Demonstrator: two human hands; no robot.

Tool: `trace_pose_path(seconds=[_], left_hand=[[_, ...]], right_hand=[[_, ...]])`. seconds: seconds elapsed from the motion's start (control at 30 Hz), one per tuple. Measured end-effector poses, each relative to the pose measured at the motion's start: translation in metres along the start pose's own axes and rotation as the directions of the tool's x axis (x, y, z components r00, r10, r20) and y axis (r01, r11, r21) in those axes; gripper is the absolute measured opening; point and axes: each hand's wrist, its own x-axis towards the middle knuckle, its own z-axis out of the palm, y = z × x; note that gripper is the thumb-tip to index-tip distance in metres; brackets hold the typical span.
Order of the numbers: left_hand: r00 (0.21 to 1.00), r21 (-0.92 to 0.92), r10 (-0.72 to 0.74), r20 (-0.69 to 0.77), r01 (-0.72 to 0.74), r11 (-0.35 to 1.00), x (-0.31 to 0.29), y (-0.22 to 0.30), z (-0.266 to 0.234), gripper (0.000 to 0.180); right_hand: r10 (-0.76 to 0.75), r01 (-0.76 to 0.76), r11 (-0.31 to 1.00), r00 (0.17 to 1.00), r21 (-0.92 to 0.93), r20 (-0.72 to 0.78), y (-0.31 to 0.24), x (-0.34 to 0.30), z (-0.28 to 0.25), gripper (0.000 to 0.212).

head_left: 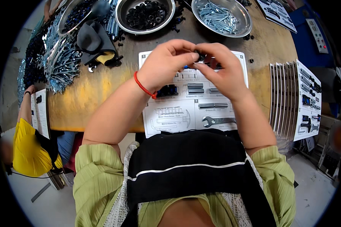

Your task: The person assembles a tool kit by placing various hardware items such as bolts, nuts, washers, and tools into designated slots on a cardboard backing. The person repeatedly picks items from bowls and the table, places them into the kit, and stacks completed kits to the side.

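Above the card, my left hand (pixel 166 60) pinches a small black part (pixel 199 57) between thumb and fingertips; it looks like a nut or washer, mostly covered. The fingers of my right hand (pixel 223 68) close on the same part from the other side. Under both hands lies a white printed card (pixel 170 130) divided into numbered boxes. Dark bolts (pixel 167 90), silver sleeves (pixel 195 88), a longer tube (pixel 213 106) and an open-end wrench (pixel 218 121) show in its boxes. Line drawings fill the lower left box. My hands hide much of the upper half.
Metal bowls hold black nuts (pixel 147 16) and silver pins (pixel 218 17). Left are heaped wrenches (pixel 60 60) and a grey-black glove-like item (pixel 94 41). A stack of filled cards (pixel 308 100) stands right. A person in yellow (pixel 32 147) works at the table's left edge.
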Motion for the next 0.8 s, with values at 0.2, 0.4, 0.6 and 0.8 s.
trace_pose_path(seconds=[0.2, 0.4, 0.6, 0.8], left_hand=[[0.988, 0.024, 0.000, -0.153, 0.003, 1.000, -0.018, -0.037, 0.004, 0.026], [0.945, 0.837, 0.300, -0.128, -0.059, 0.544, -0.022, -0.073, 0.013, 0.016], [0.919, 0.954, 0.394, -0.017, -0.104, 0.283, -0.016, -0.091, 0.019, 0.011], [0.937, 0.966, 0.349, -0.036, -0.056, 0.252, -0.018, -0.089, 0.013, 0.008]], right_hand=[[0.147, -0.153, 0.984, 0.987, 0.092, 0.071, 0.025, -0.025, 0.017, 0.020], [0.231, -0.074, 0.867, 0.936, -0.493, 0.265, 0.040, -0.041, 0.023, 0.013], [0.279, -0.025, 0.767, 0.913, -0.641, 0.298, 0.043, -0.040, 0.030, 0.011], [0.293, -0.051, 0.772, 0.913, -0.634, 0.283, 0.042, -0.037, 0.040, 0.012]])
